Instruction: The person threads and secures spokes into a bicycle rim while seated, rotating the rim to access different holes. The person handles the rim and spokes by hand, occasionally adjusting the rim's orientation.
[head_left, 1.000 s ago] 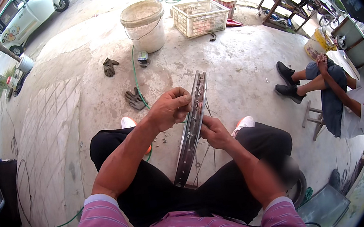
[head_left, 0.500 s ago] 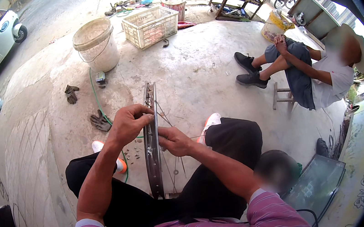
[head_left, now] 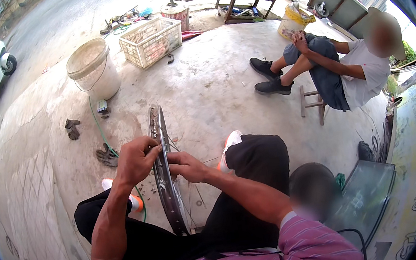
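A bare metal bicycle wheel rim [head_left: 168, 198] stands upright between my knees, its drilled outer face toward my left. Thin spokes [head_left: 199, 197] run loosely from its inner side. My left hand [head_left: 137, 159] is closed in a pinch at the outer channel of the rim; whatever lies between thumb and finger is too small to make out. On the inner side, my right hand [head_left: 187, 166] is closed close against the rim among the spokes. Its fingertips are partly hidden, so I cannot tell what they grip. Small metal bits [head_left: 145, 188] lie on the ground beside my left foot.
Two dark gloves [head_left: 107, 156] [head_left: 72, 129] and a green hose [head_left: 95, 116] lie left. Beyond stand a white bucket [head_left: 95, 74] and cream crate [head_left: 152, 45]. A person [head_left: 367, 64] sits right on a stool [head_left: 312, 103], hands clasped. A glass sheet [head_left: 361, 199] lies lower right.
The view has shifted, moving the surroundings left in the picture. The rim and both hands sit slightly lower and further left, with the hands still closed at the same part of the rim.
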The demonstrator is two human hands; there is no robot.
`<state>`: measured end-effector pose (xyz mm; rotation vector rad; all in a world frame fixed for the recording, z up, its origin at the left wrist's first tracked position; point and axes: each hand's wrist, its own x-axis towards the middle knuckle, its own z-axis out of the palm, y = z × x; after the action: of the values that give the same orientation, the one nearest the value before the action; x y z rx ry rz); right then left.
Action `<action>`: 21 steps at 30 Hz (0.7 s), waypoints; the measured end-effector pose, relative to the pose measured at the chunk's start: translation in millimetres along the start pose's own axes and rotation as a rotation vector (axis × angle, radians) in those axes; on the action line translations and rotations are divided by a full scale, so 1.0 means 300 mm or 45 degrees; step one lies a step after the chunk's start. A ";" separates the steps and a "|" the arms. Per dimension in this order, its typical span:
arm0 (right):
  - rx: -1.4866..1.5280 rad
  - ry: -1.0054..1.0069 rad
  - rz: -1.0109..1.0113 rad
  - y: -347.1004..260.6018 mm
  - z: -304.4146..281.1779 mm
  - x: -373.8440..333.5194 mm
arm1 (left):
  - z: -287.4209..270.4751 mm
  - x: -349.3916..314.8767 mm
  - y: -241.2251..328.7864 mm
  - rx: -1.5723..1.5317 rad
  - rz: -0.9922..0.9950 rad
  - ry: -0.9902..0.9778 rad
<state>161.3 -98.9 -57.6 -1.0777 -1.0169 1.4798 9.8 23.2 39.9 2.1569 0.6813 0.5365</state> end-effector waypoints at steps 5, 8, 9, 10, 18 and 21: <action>0.235 0.295 0.033 0.032 -0.019 0.023 | -0.003 -0.003 0.020 0.026 -0.009 -0.026; -0.046 0.462 0.079 0.055 -0.035 0.042 | 0.003 -0.010 0.011 0.009 -0.027 -0.019; -0.164 0.519 0.035 0.071 -0.042 0.057 | 0.007 -0.007 0.002 -0.011 -0.031 -0.017; -0.204 0.533 0.019 0.091 -0.043 0.060 | 0.011 -0.006 -0.001 -0.031 -0.035 -0.014; -0.530 0.836 -0.007 0.067 -0.025 0.070 | 0.006 -0.011 -0.001 0.004 0.032 0.017; -0.512 0.960 -0.086 0.084 -0.023 0.075 | 0.007 -0.008 0.012 -0.006 -0.035 -0.009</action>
<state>159.6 -79.9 -86.2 -1.6931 -0.7926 0.7009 10.4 18.6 41.2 2.1406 0.7041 0.5150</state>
